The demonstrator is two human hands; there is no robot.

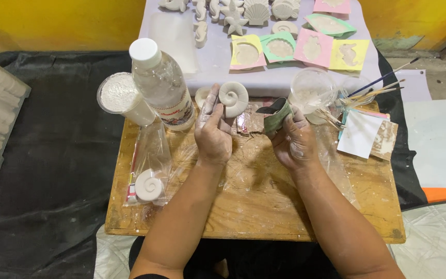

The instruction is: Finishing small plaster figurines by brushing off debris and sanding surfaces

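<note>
My left hand holds a white plaster spiral shell upright between thumb and fingers above the wooden board. My right hand grips a curled grey-green piece of sandpaper just right of the shell, a small gap between them. Both hands are dusted with white powder.
A clear plastic bottle and a cup of white powder stand at the board's left. A second spiral cast lies on a plastic bag. A clear cup, brushes, paper sheets, coloured moulds and shell casts lie beyond.
</note>
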